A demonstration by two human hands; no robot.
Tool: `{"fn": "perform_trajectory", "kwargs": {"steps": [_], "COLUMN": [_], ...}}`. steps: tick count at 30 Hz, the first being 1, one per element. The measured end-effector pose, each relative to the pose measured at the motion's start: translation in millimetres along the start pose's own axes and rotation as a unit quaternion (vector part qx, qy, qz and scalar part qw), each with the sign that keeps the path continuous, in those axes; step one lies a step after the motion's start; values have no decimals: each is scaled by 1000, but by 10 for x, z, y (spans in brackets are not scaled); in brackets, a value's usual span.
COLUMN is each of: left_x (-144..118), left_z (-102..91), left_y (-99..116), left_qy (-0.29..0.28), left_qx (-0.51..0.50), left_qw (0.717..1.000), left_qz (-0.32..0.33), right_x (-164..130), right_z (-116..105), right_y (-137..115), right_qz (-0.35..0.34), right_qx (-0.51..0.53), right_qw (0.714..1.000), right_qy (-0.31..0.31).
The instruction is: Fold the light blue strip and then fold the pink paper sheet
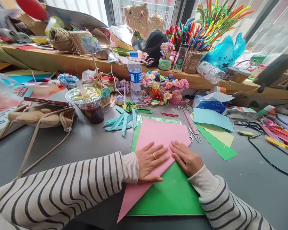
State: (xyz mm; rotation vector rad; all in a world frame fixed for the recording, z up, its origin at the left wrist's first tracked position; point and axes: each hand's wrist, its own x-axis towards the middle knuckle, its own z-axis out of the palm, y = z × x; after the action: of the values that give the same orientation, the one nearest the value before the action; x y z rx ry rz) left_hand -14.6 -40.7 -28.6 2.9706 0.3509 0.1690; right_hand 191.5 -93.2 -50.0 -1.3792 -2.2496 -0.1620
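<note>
**Both palms flat on folded pink sheet**

My left hand (pixel 150 163) and right hand (pixel 186 158) lie at lower centre of the frame, fingers spread and pressed flat, gripping nothing. They bear down on the pink paper (pixel 158 135), probably to keep its diagonal fold tight; fingertips nearly meet along the crease. The pink sheet sits on a green sheet (pixel 172 195) that backs it on the grey table (pixel 91 143). Its long point runs out to lower left past the green edge.

Scissors (pixel 194 134) and a ruler (pixel 190 122) lie just right of the pink sheet, in reach. Teal paper strips (pixel 121 121) fan out above left. A sealed drink cup (pixel 90 103) and water bottle (pixel 134 76) stand further back, clear of the paper.
</note>
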Motion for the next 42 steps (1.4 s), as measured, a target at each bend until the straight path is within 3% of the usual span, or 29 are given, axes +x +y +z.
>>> {"fn": "perform_trajectory", "kwargs": {"steps": [12,18,27,32,37,42], "left_x": [54,76,69,68,76,80], "left_z": [65,71,98,96,30,35], "left_y": [-105,-102,-111,-121,-112,-112], "left_qy": [38,14,55,45,19,20], "left_qx": [-12,-21,-7,-3,-2,0], "left_qw": [998,999,998,999,1000,1000], "left_qz": [50,28,-18,-11,-13,-9], "right_x": [-3,4,-5,-8,-51,-217], "right_z": [-5,-12,-26,-38,-101,-210], "right_y": [-9,-18,-9,36,57,49], "right_qz": [5,6,27,32,12,-39], "right_qx": [0,-2,18,68,69,20], "right_qw": [1000,1000,999,997,997,999], "right_qy": [3,1,-16,-11,18,-4]}}
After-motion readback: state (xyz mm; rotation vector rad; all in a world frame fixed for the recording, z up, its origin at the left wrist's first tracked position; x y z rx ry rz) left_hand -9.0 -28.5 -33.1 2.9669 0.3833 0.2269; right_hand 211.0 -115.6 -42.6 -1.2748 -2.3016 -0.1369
